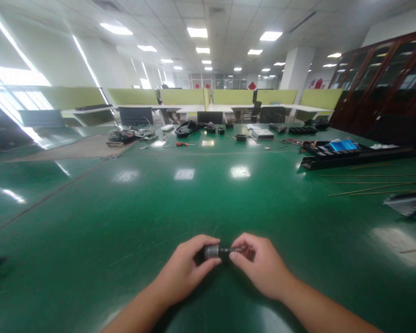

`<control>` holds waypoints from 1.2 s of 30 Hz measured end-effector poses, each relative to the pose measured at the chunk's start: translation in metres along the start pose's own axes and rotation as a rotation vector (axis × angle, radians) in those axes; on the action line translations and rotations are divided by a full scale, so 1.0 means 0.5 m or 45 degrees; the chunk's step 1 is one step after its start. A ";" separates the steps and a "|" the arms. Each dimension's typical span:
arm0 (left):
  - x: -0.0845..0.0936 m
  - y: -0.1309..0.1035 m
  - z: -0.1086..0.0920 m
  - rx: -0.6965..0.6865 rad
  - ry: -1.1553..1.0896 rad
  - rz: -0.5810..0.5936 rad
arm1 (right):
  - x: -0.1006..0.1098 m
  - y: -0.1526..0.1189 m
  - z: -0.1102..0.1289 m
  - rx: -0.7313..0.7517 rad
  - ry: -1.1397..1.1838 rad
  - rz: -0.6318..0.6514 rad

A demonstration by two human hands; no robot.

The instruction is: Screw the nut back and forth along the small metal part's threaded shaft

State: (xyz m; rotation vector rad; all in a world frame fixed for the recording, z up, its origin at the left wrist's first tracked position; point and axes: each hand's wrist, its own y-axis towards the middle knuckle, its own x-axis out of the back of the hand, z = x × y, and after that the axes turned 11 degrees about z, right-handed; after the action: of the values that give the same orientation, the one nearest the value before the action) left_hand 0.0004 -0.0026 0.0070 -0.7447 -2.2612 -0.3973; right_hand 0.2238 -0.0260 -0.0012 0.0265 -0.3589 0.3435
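My left hand [194, 261] grips a small grey metal cylinder [212, 251] that looks like a small motor, thumb below and index finger above. From the cylinder's right end a thin, stepped dark shaft [226, 250] points to the right. The thumb and fingertips of my right hand [254, 256] pinch the shaft's far end. Whether cylinder and shaft are one piece or two I cannot tell. Both hands are low over the green tabletop [159, 208], close together near its front.
Across the far side lie an orange-handled screwdriver [185, 144], a white box [262, 134] and several small dark parts. To the right are a long black channel [350, 158], a blue pack [343, 145] and several thin rods [374, 187]. A cardboard sheet [76, 150] lies far left.
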 end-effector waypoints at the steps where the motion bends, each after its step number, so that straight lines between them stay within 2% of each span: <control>1: 0.000 0.000 0.000 -0.001 0.002 0.000 | 0.000 0.000 0.000 0.000 -0.001 0.000; 36: 0.002 0.000 0.006 0.002 -0.001 0.002 | 0.003 0.002 -0.004 0.015 -0.016 -0.006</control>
State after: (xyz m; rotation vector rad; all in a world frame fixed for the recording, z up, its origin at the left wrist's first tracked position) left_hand -0.0019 -0.0008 0.0058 -0.7455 -2.2618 -0.3944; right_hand 0.2256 -0.0243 -0.0025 0.0411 -0.3692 0.3412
